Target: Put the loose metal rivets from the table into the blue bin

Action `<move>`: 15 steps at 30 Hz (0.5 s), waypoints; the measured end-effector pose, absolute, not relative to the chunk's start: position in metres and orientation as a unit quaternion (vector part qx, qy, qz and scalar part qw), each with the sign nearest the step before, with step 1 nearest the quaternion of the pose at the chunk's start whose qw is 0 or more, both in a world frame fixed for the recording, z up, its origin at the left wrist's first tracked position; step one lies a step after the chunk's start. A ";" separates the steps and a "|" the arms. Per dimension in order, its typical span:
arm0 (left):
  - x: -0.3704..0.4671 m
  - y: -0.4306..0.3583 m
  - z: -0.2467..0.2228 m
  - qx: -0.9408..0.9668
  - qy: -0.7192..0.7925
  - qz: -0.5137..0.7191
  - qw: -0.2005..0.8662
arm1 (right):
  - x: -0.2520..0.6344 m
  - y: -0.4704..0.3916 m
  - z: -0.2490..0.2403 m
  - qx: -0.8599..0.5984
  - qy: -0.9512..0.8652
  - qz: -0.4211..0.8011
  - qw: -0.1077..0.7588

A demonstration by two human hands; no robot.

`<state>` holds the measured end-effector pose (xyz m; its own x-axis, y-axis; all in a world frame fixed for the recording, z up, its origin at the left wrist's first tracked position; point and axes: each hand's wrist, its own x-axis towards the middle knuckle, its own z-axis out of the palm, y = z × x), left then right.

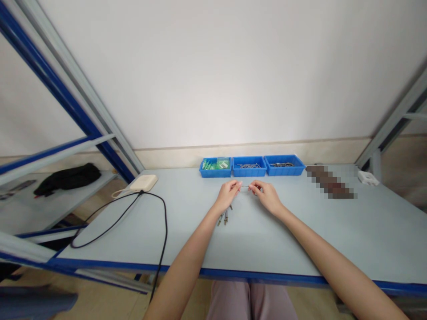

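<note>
My left hand (230, 192) and my right hand (263, 194) meet in front of the bins, just above the table. A thin metal rod (245, 186) spans the small gap between them, its ends pinched in the fingertips of both hands. Its exact kind is too small to tell. Under and beside my left wrist lie several small metal pieces (226, 218), slim shafts with brass-coloured ends. Beyond the hands stand three blue bins in a row. Green packets (213, 164) fill the left bin (215, 174); thin metal pieces lie in the middle bin (250, 172) and the right bin (286, 171).
At the left, a cream box-shaped device (144, 182) sits with a black cable (166, 218) looping over the table's front edge. A pixelated patch (330, 182) and a white plug-like item (368, 178) are at the right. Metal frame posts flank the table (133, 240).
</note>
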<state>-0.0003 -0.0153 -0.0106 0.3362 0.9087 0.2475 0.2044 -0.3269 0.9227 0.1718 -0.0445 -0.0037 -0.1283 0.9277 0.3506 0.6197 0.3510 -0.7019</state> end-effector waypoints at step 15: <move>0.001 -0.019 -0.007 0.704 0.403 0.405 0.422 | 0.172 -0.049 0.000 -0.531 -0.742 0.181 0.367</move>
